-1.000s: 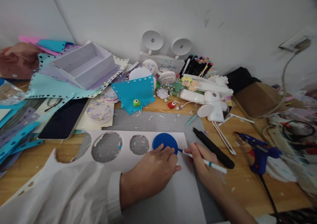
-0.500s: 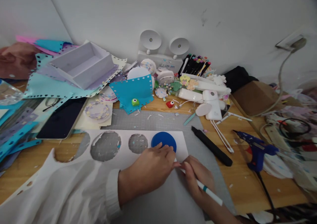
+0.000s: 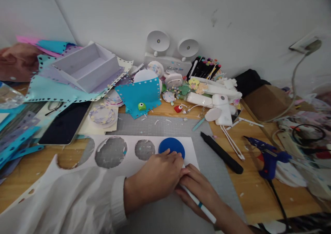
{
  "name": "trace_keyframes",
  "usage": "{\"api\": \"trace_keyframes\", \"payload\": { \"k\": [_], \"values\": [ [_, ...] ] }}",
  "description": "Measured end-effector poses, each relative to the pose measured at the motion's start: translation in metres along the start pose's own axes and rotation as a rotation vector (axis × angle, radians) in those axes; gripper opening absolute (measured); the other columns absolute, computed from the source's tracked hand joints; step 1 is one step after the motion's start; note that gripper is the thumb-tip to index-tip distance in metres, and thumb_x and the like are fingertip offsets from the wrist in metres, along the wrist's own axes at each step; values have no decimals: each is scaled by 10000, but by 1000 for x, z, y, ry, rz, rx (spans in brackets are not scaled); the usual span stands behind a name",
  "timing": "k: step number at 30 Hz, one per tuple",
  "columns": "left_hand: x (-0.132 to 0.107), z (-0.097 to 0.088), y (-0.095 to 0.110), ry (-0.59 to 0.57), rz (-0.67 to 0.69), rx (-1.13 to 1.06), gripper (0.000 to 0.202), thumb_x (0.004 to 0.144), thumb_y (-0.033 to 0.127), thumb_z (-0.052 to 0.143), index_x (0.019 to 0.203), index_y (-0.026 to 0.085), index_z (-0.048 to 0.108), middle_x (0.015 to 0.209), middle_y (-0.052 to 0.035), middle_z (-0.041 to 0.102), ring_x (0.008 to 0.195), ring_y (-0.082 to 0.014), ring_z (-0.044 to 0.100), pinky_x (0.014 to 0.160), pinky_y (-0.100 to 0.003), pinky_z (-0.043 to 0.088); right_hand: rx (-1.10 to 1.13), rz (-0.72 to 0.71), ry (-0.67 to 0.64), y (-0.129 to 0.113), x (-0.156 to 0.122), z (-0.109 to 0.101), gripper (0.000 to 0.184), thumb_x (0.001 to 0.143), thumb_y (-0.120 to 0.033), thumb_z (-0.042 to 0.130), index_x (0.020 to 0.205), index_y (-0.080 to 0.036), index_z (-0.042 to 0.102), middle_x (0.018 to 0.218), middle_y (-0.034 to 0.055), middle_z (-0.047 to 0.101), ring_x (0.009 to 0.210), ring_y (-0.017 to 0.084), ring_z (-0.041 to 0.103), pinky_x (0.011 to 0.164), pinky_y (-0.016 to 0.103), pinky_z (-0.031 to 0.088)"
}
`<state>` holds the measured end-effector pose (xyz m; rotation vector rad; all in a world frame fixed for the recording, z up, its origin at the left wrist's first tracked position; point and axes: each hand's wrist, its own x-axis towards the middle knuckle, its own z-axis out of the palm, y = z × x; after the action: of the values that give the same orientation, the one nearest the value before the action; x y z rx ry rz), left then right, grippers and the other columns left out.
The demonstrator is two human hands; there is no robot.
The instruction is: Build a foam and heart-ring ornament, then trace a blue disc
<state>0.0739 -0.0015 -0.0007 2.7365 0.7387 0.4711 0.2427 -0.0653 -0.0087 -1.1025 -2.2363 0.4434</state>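
Observation:
My left hand [image 3: 161, 173] bears down on a round blue disc [image 3: 171, 145], its fingers bent together over the near edge. Beneath the disc lies a white sheet [image 3: 131, 141] with ragged round holes cut in it. Close against the left hand, my right hand [image 3: 198, 185] grips a slim white pen [image 3: 207, 211] with a teal band. Its back end slants down to the right, and the tip is hidden by the fingers at the disc's near right edge. A grey cutting mat [image 3: 217, 185] lies under the sheet.
To the right are a black cutter-shaped tool [image 3: 222, 153] and a blue glue gun [image 3: 270, 156]. A phone [image 3: 64, 123] and a white box [image 3: 86, 68] stand left. Teal felt sheets [image 3: 141, 92], a twin-head lamp [image 3: 168, 60] and markers [image 3: 204, 68] line the back.
My right hand has turned and shifted left, closer under my left hand. The pen's back end has swung left and down. The disc and left hand stay nearly in place.

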Motion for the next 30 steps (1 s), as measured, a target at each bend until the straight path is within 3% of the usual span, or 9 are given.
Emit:
{"api": "trace_keyframes", "payload": {
  "k": [3, 7, 9, 11, 14, 16, 19, 24, 30],
  "values": [
    [0, -3, 0, -36, -30, -31, 276, 1009, 278, 373, 1049, 87, 568, 985, -117, 706, 894, -253, 701, 791, -392, 577, 65, -2, 26, 4, -10, -21, 183, 915, -146, 446, 848, -189, 610, 744, 34, 641, 688, 165, 568, 628, 300, 476],
    [-2, 1, 4, -2, -2, 20, 280, 1005, 306, 405, 993, 90, 583, 1038, -140, 708, 958, -243, 696, 881, -383, 550, 45, 115, 274, 19, -11, -51, 356, 961, -183, 339, 729, -219, 607, 570, 1, 563, 522, 155, 511, 497, 296, 379],
    [-5, 7, 7, 53, 49, 110, 294, 1002, 313, 418, 977, 77, 591, 1120, -182, 689, 1054, -261, 670, 948, -391, 516, 31, 163, 429, 24, 5, -60, 338, 949, -170, 394, 663, -221, 566, 532, -12, 530, 469, 140, 485, 444, 275, 344],
    [-8, 14, 11, 96, 106, 245, 329, 1004, 313, 407, 1013, 40, 591, 1166, -234, 663, 1110, -301, 643, 980, -430, 490, 98, 339, 531, 27, 34, -62, 383, 958, -177, 395, 580, -224, 435, 476, -36, 429, 426, 125, 411, 417, 262, 301],
    [-12, 22, 16, 128, 156, 411, 381, 1008, 309, 385, 1074, -15, 572, 1180, -282, 639, 1134, -351, 622, 982, -481, 471, 193, 318, 397, 25, 88, -52, 435, 979, -303, 371, 552, -222, 350, 474, -55, 354, 421, 100, 340, 419, 244, 270],
    [-13, 23, 17, 137, 156, 437, 384, 1013, 312, 368, 1070, -6, 575, 1177, -269, 647, 1138, -343, 621, 988, -472, 465, 220, 290, 251, 22, 121, -39, 415, 931, -353, 477, 558, -209, 366, 490, -69, 332, 438, 81, 326, 433, 228, 257],
    [-13, 21, 16, 131, 143, 434, 380, 1021, 306, 339, 1061, 17, 583, 1165, -238, 662, 1131, -314, 629, 981, -433, 470, 243, 196, -169, 14, 154, -13, 458, 920, -398, 495, 538, -192, 348, 483, -74, 321, 459, 67, 315, 481, 229, 245],
    [-15, 18, 15, 103, 129, 402, 386, 1022, 306, 326, 1039, 29, 595, 1023, -201, 691, 1005, -291, 666, 835, -385, 513, 63, 82, -620, 3, 167, 17, 442, 930, -441, 484, 576, -180, 441, 519, -51, 399, 514, 86, 351, 529, 249, 233],
    [-14, 18, 15, 80, 120, 425, 407, 1028, 312, 298, 1022, 45, 605, 1002, -185, 678, 985, -276, 649, 841, -383, 481, -73, 22, -748, 9, 162, 22, 423, 935, -444, 466, 614, -181, 547, 545, -13, 532, 508, 107, 411, 514, 258, 237]
  ]
}}
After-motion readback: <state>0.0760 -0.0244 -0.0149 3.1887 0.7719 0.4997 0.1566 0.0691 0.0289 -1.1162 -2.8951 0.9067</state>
